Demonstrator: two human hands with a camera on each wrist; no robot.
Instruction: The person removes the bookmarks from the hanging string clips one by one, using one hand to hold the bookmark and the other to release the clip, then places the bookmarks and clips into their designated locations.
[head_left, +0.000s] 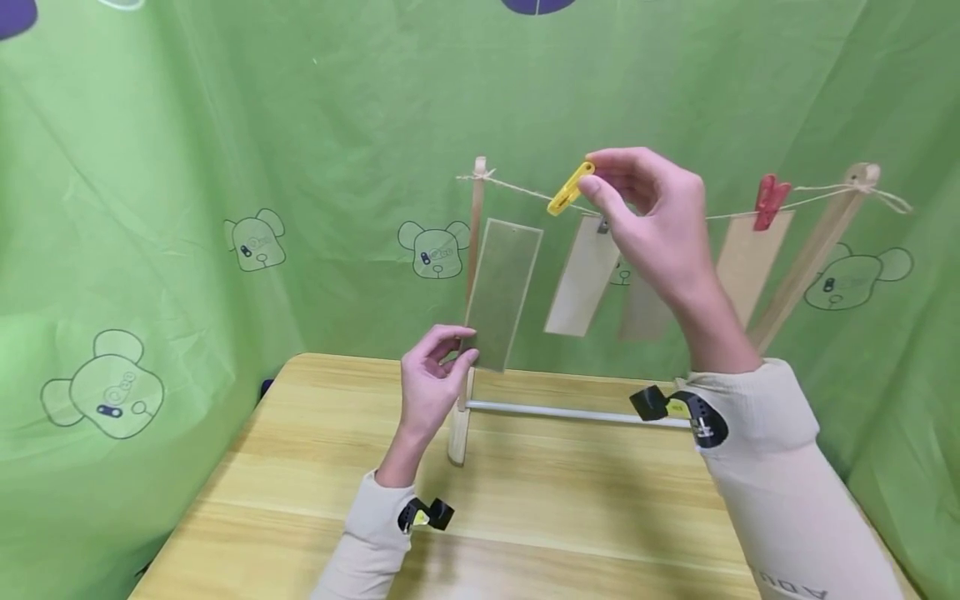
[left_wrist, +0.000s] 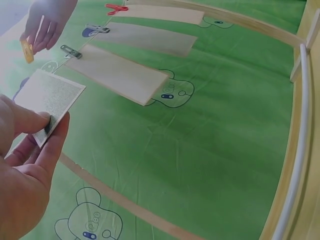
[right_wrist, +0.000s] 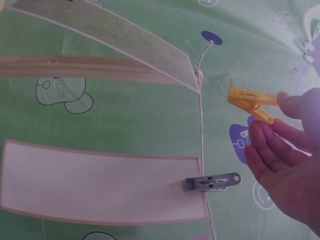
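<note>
The right hand (head_left: 652, 225) was raised to the string (head_left: 525, 192), its thumb and fingertips (right_wrist: 265, 135) pinched on the tail of a yellow peg (head_left: 570, 188). The peg's mouth pointed down and left, at or just beside the line. The left hand (head_left: 431, 379) was lower, thumb and fingers (left_wrist: 57, 137) clamped on the bottom edge of a grey-green card (head_left: 501, 292), holding it upright with its top edge just below the string, beside the left post (head_left: 475, 250).

Further right along the line, a metal clip (right_wrist: 212, 182) held a pale strip (head_left: 583, 275), another strip hung behind the right hand, and a red peg (head_left: 768, 200) held a third near the right post (head_left: 813, 258). The rack stood on a wooden table (head_left: 300, 467) against green cloth.

To do this step well, it seemed the card needed lifting until its top edge overlapped the string, kept level and steady. The peg would best be squeezed wide, slid over card and line together, then released before the left hand let go. The string looked slack, so a gentle touch mattered.
</note>
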